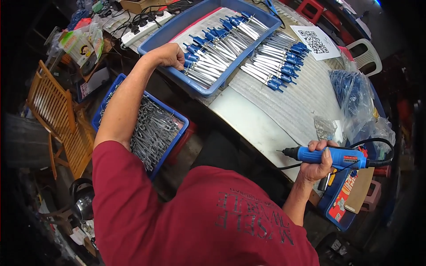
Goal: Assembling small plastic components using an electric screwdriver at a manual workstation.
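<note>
My left hand (170, 56) reaches over the near left end of a blue plastic tray (146, 45). Its fingers are closed at a blue-ended metal rod (191, 58), the nearest of a row lying in the tray; the fingertips are partly hidden. A blue electric screwdriver (330, 156) lies in my right hand (320, 163), with fingers and thumb wrapped round its body. Its thin bit points left, above the table's near edge, touching nothing. Outside the tray, a second row of blue-ended metal rods (279, 62) rests on the white foam sheet (279, 111).
A blue bin (171, 155) full of loose metal parts stands below the table at left, near a wooden folding chair (66, 119). A white power strip (146, 29) sits behind the tray. Plastic bags (355, 97) and a printed sheet (316, 42) occupy the table's right side.
</note>
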Tool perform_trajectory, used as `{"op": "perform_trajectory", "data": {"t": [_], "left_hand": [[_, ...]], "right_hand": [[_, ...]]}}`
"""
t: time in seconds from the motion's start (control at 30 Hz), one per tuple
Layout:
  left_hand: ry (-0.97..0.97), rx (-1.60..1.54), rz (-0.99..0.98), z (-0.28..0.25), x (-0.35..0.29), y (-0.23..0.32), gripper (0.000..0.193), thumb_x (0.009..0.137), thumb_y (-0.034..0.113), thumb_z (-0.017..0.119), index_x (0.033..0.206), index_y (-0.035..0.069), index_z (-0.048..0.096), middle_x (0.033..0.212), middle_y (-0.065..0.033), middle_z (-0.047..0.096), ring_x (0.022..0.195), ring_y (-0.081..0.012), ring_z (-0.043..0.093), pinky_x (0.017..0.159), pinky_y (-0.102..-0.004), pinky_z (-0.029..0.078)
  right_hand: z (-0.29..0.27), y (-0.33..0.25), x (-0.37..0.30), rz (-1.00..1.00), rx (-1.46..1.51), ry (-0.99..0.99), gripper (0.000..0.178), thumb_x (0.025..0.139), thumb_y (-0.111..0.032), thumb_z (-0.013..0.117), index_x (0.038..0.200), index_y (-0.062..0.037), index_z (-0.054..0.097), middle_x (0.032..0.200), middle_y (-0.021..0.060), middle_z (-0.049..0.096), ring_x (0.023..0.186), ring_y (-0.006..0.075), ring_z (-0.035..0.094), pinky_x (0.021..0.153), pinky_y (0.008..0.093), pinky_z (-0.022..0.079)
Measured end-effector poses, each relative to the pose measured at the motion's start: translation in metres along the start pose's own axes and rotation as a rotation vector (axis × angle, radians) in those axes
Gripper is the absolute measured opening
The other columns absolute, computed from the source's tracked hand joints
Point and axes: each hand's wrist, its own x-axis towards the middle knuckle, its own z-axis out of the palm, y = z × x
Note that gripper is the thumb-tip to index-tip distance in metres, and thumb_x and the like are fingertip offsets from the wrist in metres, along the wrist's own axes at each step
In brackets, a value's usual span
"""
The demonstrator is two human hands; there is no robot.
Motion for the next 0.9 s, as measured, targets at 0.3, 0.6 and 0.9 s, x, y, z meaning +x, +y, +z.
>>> {"op": "perform_trajectory", "data": {"t": [0.3, 0.6, 0.9], "left_hand": [[0.358, 0.109, 0.150, -0.011, -0.002, 0.022, 0.021, 0.059, 0.018, 0.064, 0.067, 0.000, 0.057, 0.060, -0.0109, 0.055, 0.058, -0.0202, 0.053, 0.054, -0.0294, 0.041], [0.419, -0.202, 0.546, 0.038, 0.016, 0.158, 0.014, 0.068, 0.014, 0.054, 0.071, 0.001, 0.055, 0.066, -0.0134, 0.055, 0.063, -0.0256, 0.054, 0.058, -0.0320, 0.041], [0.416, 0.112, 0.404, 0.118, 0.073, 0.165, 0.015, 0.068, 0.012, 0.054, 0.079, 0.002, 0.053, 0.079, -0.0153, 0.054, 0.080, -0.0318, 0.050, 0.070, -0.0388, 0.039]], "right_hand": [[0.000, 0.000, -0.002, -0.022, -0.079, 0.012, 0.029, 0.067, -0.012, 0.051, 0.093, 0.0003, 0.042, 0.065, 0.0090, 0.043, 0.056, 0.0169, 0.042, 0.054, 0.0280, 0.038], [-0.001, -0.001, -0.001, -0.026, -0.082, 0.063, 0.028, 0.066, -0.010, 0.050, 0.091, -0.0014, 0.042, 0.066, 0.0089, 0.044, 0.056, 0.0156, 0.042, 0.053, 0.0270, 0.038], [-0.004, -0.003, 0.000, -0.011, -0.040, 0.044, 0.028, 0.065, -0.010, 0.051, 0.090, -0.0009, 0.042, 0.065, 0.0093, 0.044, 0.056, 0.0172, 0.043, 0.052, 0.0284, 0.039]]}}
